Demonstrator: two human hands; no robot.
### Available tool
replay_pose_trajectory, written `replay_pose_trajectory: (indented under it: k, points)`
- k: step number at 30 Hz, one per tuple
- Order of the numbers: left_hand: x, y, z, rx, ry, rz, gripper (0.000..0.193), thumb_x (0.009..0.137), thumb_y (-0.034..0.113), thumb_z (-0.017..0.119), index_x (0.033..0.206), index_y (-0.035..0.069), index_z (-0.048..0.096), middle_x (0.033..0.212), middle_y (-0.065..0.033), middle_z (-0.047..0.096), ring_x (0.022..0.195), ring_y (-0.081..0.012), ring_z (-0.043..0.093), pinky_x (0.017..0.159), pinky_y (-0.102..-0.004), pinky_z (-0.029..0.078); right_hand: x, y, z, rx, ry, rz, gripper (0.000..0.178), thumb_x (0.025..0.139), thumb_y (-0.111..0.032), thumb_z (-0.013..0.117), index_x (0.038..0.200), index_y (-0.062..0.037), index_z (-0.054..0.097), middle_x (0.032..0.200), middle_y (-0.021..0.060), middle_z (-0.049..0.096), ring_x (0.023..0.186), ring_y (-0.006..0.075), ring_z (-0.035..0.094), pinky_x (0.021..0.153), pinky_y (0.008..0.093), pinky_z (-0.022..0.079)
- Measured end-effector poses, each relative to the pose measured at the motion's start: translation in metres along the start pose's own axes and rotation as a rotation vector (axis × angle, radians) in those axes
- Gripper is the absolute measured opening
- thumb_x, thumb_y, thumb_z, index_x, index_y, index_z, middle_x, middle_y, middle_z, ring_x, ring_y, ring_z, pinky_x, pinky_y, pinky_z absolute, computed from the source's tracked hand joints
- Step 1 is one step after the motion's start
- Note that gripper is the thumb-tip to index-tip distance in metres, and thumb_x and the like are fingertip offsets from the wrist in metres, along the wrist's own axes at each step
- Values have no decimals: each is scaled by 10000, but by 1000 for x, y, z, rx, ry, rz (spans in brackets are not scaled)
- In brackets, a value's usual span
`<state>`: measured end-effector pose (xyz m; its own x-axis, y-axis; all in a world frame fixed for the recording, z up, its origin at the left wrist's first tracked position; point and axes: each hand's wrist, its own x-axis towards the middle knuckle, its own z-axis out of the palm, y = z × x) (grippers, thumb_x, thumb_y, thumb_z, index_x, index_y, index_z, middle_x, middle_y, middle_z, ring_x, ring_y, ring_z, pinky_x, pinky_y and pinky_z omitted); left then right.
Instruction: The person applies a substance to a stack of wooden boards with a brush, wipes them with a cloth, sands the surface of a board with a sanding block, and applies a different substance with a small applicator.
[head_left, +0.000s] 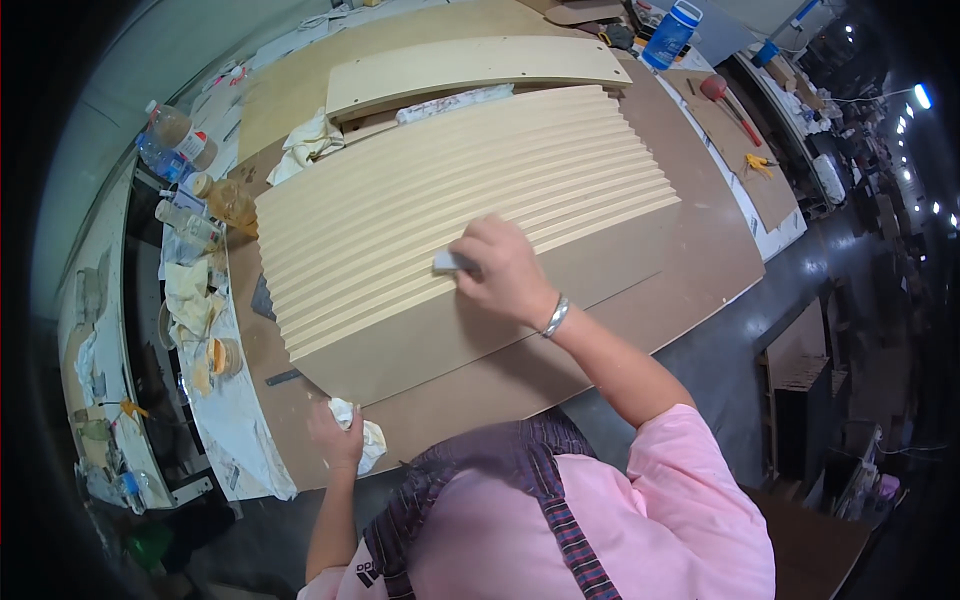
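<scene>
A pale fluted panel (420,200) with long parallel ridges lies across the table, its smooth grey-brown front strip (360,355) facing me. My right hand (503,272) is closed around a small light grey block (448,262), which sits on the ridges near the front of the panel. I cannot tell the block's exact kind. At the table's near edge, left of centre, my left hand (333,437) grips a crumpled white cloth (372,448). Part of the cloth shows above the fingers, and part hangs beside them.
Behind the panel stands a curved pale board (470,72), with a white rag (308,145) at its left. Bottles (232,203) and an orange-stained cup (224,357) line the left side. A blue jug (672,35) and a red-handled tool (730,108) are at the far right.
</scene>
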<state>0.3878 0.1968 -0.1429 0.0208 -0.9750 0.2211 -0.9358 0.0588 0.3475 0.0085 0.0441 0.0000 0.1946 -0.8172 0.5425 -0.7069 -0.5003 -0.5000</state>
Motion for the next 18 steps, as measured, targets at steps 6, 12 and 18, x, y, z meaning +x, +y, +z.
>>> replay_pose_trajectory:
  k: [6, 12, 18]
  points:
    - [3, 7, 1, -7, 44, 30, 518, 777, 331, 746, 1122, -4, 552, 1031, -205, 564, 902, -433, 535, 787, -513, 426, 3, 46, -45, -115, 111, 106, 132, 641, -53, 653, 772, -46, 644, 817, 108, 587, 816, 309, 560, 708, 424, 477]
    - [3, 4, -4, 29, -7, 7, 499, 764, 325, 747, 1086, 0, 548, 997, -202, 545, 910, -428, 527, 786, -518, 414, 16, 1, 8, 55, -62, -68, 114, 648, -52, 637, 761, -60, 618, 805, 89, 578, 812, 304, 556, 744, 418, 468]
    - [-2, -3, 5, -15, -64, -61, 548, 760, 292, 756, 1159, -7, 530, 1064, -214, 548, 991, -429, 521, 857, -524, 408, -1, 67, -63, -112, 93, 165, 98, 644, -54, 628, 741, -56, 644, 816, 97, 592, 817, 307, 555, 735, 415, 459]
